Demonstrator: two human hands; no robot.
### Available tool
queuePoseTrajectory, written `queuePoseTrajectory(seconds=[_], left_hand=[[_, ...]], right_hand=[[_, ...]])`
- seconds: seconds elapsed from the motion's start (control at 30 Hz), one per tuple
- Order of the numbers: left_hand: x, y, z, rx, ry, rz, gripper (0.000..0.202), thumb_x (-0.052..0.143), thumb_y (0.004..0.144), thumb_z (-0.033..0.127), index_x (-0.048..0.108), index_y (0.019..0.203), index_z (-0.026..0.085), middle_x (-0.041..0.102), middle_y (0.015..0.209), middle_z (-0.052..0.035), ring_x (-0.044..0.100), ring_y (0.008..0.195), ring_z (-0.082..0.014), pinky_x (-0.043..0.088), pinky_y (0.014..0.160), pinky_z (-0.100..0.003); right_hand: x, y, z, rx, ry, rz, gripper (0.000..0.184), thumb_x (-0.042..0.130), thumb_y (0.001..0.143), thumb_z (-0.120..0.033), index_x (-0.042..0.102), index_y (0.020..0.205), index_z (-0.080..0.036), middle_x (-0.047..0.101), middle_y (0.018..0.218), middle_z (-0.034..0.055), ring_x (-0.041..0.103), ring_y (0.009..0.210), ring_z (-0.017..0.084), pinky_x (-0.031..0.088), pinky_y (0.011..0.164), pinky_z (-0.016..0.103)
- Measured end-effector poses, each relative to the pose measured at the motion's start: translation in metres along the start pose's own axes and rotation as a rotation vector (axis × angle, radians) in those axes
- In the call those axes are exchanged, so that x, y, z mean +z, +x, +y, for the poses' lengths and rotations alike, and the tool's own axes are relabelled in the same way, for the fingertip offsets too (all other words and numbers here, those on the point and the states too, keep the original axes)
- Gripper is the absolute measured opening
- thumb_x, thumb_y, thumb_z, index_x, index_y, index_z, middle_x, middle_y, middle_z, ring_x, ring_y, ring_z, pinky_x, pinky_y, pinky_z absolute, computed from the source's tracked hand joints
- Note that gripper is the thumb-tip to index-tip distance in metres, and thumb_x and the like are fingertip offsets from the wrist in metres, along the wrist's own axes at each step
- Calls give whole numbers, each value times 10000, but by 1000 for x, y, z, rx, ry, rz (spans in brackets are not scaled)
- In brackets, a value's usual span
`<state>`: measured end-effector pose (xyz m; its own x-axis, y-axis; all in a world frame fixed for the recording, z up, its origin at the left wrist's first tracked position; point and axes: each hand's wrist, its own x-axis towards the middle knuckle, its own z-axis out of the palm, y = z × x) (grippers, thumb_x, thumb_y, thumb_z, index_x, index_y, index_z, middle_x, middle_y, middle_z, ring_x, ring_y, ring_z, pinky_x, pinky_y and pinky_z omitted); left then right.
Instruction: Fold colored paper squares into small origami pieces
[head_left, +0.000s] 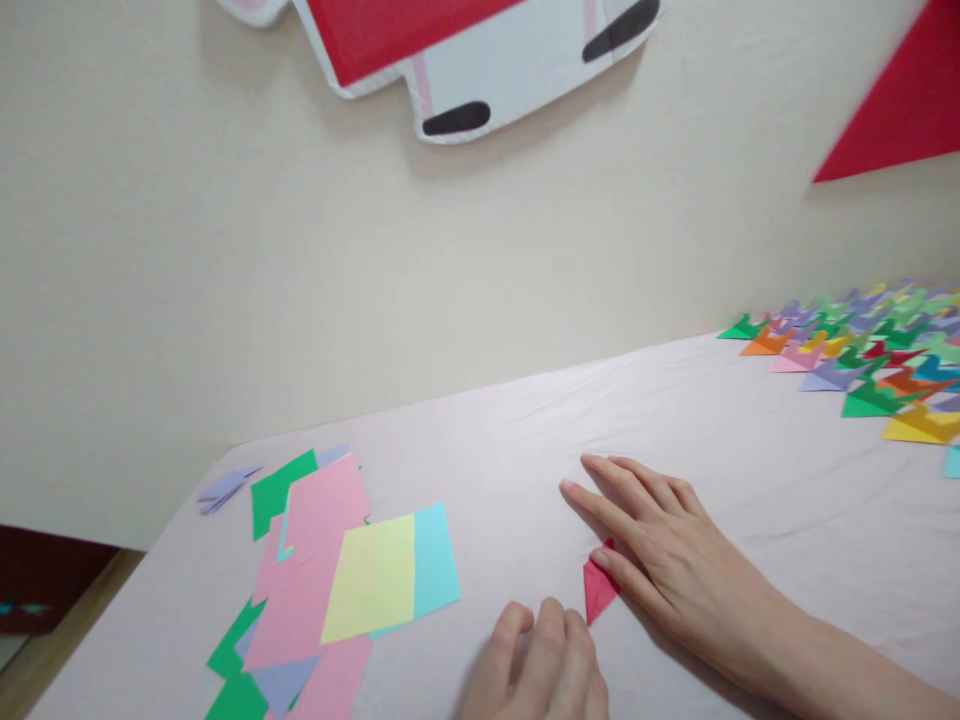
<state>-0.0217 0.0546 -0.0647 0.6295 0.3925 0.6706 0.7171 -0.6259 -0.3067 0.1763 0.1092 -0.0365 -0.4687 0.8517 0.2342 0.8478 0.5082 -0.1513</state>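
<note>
A small piece of folded red origami paper (598, 592) lies on the pale cloth. My right hand (664, 550) rests over it, fingers stretched out and spread, with the thumb pressing on the paper's right side; the hand covers part of it. Just left of and nearer than the red paper is my left hand (544, 670), cut off by the bottom edge. Its fingers are curled in towards the table, apart from the red paper as far as I can see. Whatever may be under those fingers is hidden.
Loose paper sheets, with a yellow sheet (371, 580) and a pink sheet (326, 505) among them, overlap at left. A folded lilac paper (225, 488) lies beyond them. Several folded paper birds (874, 397) stand in rows at right. Behind the table (495, 430) rises a wall (450, 280).
</note>
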Motion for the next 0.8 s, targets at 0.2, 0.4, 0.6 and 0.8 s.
queuePoseTrajectory(seconds=[0.2,0.4,0.6,0.8], left_hand=[[8,3,6,-37,2,3,136,608,925,261,713,958,181,693,1059,-46,603,937,-190,378,988,-370],[1,14,0,4,-30,-115,246,546,967,345,719,993,172,700,1055,-65,572,913,-219,394,883,-358],[-3,21,-3,-48,-62,-11,384,411,1024,262,718,822,153,703,858,-29,571,823,-191,403,791,-334],[-1,21,-1,-75,-70,54,416,360,1027,184,705,798,145,714,824,-19,593,809,-182,420,771,-329]], right_hand=[[0,-1,-1,-3,0,15,472,503,913,-274,524,1384,-298,483,1485,122,435,1327,344,435,956,513],[-1,0,-1,-7,0,8,482,475,922,-235,507,1399,-294,479,1488,117,434,1327,333,433,960,512],[-1,1,4,0,41,13,455,421,944,-183,530,1374,-286,495,1474,106,446,1311,323,453,941,506],[-4,0,3,3,188,109,446,437,964,-283,488,1399,-199,522,1440,130,444,1310,280,431,1014,467]])
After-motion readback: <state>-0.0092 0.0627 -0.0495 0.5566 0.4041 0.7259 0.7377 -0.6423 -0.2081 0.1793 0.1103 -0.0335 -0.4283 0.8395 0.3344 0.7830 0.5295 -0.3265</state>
